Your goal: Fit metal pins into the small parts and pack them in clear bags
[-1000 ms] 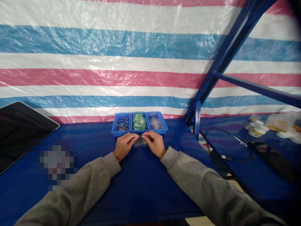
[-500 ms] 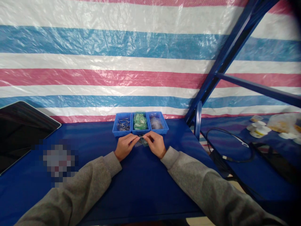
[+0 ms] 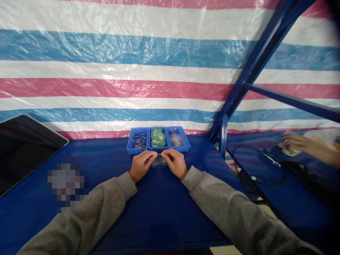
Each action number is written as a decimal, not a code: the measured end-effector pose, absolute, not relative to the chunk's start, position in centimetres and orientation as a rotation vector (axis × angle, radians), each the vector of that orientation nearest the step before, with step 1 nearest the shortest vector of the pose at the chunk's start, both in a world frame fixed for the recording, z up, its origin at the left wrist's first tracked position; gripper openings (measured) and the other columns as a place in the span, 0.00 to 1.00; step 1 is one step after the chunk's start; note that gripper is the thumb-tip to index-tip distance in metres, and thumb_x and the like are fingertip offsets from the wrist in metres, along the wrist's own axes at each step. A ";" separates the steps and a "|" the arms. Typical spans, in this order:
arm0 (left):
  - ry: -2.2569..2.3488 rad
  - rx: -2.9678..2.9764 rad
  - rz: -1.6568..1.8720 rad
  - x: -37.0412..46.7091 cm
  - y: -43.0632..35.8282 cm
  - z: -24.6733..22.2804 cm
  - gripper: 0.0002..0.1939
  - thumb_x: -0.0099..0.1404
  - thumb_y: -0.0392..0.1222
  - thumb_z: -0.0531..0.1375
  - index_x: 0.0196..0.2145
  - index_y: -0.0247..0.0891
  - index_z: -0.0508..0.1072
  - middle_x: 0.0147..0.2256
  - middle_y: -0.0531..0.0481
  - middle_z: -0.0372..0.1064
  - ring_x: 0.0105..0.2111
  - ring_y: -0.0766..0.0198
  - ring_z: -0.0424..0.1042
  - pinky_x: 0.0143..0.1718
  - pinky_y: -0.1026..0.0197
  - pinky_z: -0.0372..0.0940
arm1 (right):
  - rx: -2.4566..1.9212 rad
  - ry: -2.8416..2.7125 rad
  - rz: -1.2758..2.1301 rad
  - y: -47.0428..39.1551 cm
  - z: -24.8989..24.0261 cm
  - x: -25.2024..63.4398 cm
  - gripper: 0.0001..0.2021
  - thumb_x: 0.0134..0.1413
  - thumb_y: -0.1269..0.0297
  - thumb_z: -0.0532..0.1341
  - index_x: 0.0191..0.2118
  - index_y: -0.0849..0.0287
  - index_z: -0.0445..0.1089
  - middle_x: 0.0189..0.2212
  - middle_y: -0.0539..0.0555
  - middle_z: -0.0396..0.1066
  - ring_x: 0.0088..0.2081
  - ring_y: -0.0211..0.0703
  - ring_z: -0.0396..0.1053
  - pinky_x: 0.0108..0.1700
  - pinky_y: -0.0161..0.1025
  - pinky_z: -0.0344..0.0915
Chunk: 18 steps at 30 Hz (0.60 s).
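Between the fingertips of both hands runs a thin metal rod (image 3: 158,154), held level just in front of the blue bins. My left hand (image 3: 141,164) pinches its left end and my right hand (image 3: 174,162) pinches its right end. Under the fingers lie small clear plastic bags (image 3: 157,161), partly hidden. The left blue bin (image 3: 129,146) holds several slim metal pieces (image 3: 139,141). Green packets (image 3: 158,137) fill the middle bin. In the right bin is a clear plastic bag (image 3: 176,138) whose contents I cannot make out.
A dark-screened panel (image 3: 23,148) lies at the left, with a blurred-out patch beside it. Blue metal posts (image 3: 224,136) rise at the right. Past them, another person's hand (image 3: 297,142) is over white items on a neighbouring table, near a black cable (image 3: 261,181).
Another person's hand has come in from the right over the white items. My own hands stay almost in place with the rod between them.
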<state>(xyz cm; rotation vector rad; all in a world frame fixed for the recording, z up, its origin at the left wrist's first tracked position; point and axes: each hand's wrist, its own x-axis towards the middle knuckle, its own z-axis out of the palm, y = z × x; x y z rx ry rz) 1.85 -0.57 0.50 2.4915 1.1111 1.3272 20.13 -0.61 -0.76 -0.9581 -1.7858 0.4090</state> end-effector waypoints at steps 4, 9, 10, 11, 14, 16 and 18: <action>1.137 2.475 1.329 1.8 -0.5 0.5 0.10 0.65 0.42 0.54 0.39 0.37 0.72 0.32 0.49 0.72 0.26 0.69 0.68 0.31 0.66 0.65 | -0.961 -1.772 0.415 -0.7 -0.7 20.1 0.12 0.59 0.59 0.53 0.33 0.58 0.70 0.26 0.52 0.69 0.26 0.38 0.64 0.31 0.35 0.61; 1.143 2.447 1.349 1.8 -0.4 0.4 0.09 0.64 0.42 0.55 0.38 0.37 0.72 0.33 0.49 0.72 0.27 0.69 0.68 0.31 0.66 0.64 | -0.973 -1.749 0.422 -0.7 -0.8 20.0 0.11 0.59 0.59 0.54 0.32 0.58 0.69 0.25 0.51 0.67 0.24 0.37 0.62 0.30 0.35 0.60; 1.140 2.445 1.348 1.8 -0.4 0.4 0.08 0.64 0.42 0.55 0.38 0.37 0.72 0.33 0.49 0.72 0.27 0.69 0.68 0.31 0.66 0.64 | -0.974 -1.749 0.427 -0.7 -0.8 20.0 0.11 0.59 0.59 0.54 0.33 0.58 0.69 0.25 0.51 0.67 0.24 0.37 0.62 0.30 0.35 0.60; 1.138 2.443 1.346 1.8 -0.4 0.4 0.08 0.64 0.41 0.55 0.38 0.37 0.72 0.33 0.49 0.72 0.27 0.69 0.68 0.31 0.66 0.64 | -0.976 -1.750 0.433 -0.7 -0.8 20.0 0.11 0.59 0.59 0.54 0.33 0.58 0.69 0.25 0.51 0.67 0.24 0.37 0.62 0.29 0.35 0.60; 1.140 2.433 1.333 1.8 -0.3 0.4 0.07 0.64 0.41 0.55 0.37 0.37 0.71 0.32 0.50 0.71 0.27 0.69 0.68 0.31 0.66 0.63 | -0.974 -1.752 0.443 -0.6 -0.9 20.0 0.11 0.59 0.59 0.54 0.33 0.58 0.69 0.25 0.51 0.67 0.24 0.37 0.62 0.29 0.35 0.60; 1.139 2.421 1.316 1.8 -0.3 0.4 0.07 0.64 0.41 0.55 0.36 0.37 0.71 0.32 0.50 0.71 0.27 0.69 0.68 0.30 0.67 0.63 | -0.964 -1.761 0.440 -0.6 -0.9 20.1 0.11 0.59 0.59 0.54 0.32 0.58 0.69 0.25 0.51 0.68 0.24 0.37 0.62 0.30 0.35 0.60; 1.131 2.409 1.303 1.7 -0.3 0.4 0.07 0.64 0.41 0.55 0.35 0.37 0.71 0.32 0.50 0.71 0.25 0.70 0.67 0.29 0.67 0.63 | -0.956 -1.772 0.432 -0.6 -0.9 20.1 0.11 0.59 0.59 0.54 0.32 0.59 0.69 0.26 0.51 0.68 0.25 0.37 0.63 0.30 0.35 0.60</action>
